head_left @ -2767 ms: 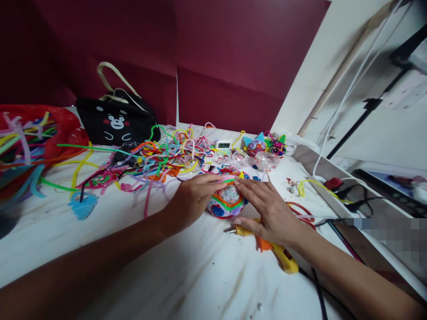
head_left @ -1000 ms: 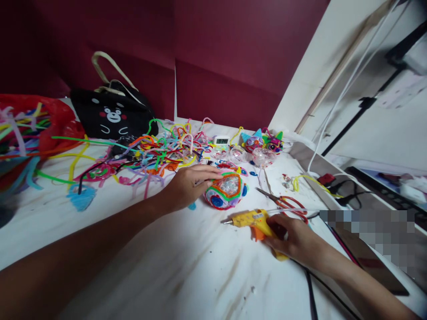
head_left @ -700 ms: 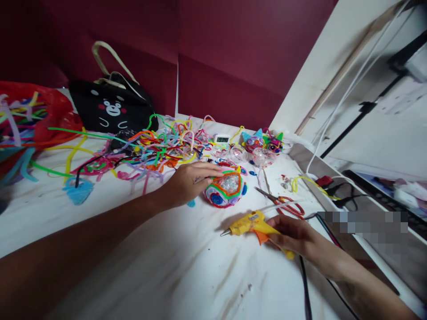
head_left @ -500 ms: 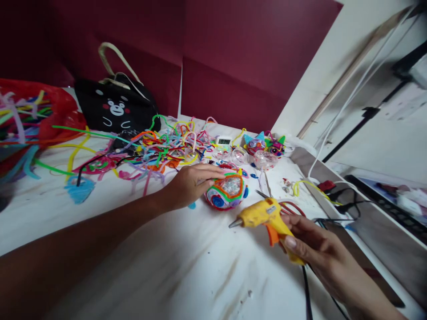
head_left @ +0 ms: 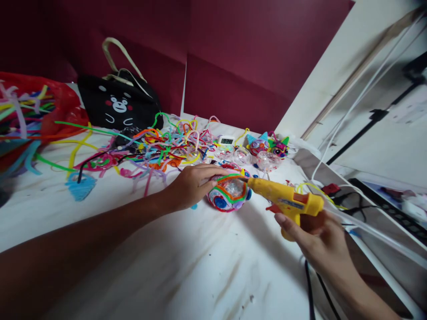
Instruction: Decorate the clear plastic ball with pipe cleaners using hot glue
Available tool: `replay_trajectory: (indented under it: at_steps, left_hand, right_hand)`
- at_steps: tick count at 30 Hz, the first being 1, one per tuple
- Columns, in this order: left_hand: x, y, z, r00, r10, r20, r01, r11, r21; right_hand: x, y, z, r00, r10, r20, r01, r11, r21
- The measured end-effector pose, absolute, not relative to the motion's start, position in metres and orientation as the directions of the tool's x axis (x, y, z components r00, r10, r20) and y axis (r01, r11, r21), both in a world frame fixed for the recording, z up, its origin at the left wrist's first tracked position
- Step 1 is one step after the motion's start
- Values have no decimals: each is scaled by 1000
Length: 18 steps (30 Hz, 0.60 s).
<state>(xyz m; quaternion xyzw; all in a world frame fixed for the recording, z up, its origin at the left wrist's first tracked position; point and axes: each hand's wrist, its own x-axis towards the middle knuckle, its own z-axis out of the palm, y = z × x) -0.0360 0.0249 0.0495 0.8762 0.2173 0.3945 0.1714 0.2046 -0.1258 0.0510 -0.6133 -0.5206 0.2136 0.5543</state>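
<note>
A clear ball wrapped in coloured pipe cleaners point(head_left: 229, 193) sits on the white table point(head_left: 187, 271). My left hand point(head_left: 193, 183) rests against its left side, fingers stretched over the top. My right hand point(head_left: 312, 233) grips a yellow glue gun point(head_left: 286, 198) by its handle, index finger near the orange trigger. The gun's metal tip points left and touches the ball's upper right.
A heap of loose pipe cleaners point(head_left: 160, 149) lies behind the ball. Finished animal balls point(head_left: 268, 147) and clear spheres point(head_left: 242, 155) stand at the back, by a small digital clock point(head_left: 227, 141). A black bear bag point(head_left: 118, 104) and a red bag point(head_left: 36, 118) sit left. Cables point(head_left: 347, 198) run along the right.
My right hand left the ball, picked the glue gun up from the table and swung its tip up to the ball. My left hand stayed on the ball.
</note>
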Motion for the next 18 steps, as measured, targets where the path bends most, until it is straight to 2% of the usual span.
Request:
replay_trajectory:
  at_steps: [3,7,10,18]
  left_hand:
    - [-36,22,52,594,562,575,268,-813,518]
    - [-36,20,52,590,596,545,265,-780,566]
    - [-36,20,51,588,606,535,256,-767,588]
    - [-36,19,52,582,634,509,273,-742,612]
  right_hand:
    - [204,-122,43,339,859,385,464,203,-862]
    - [205,-121,34,248,840,483,623,244,-743]
    - [205,-123,30,191,835,517,684,265,-680]
    - [206,-124,26,182,888,421,689,190,-699]
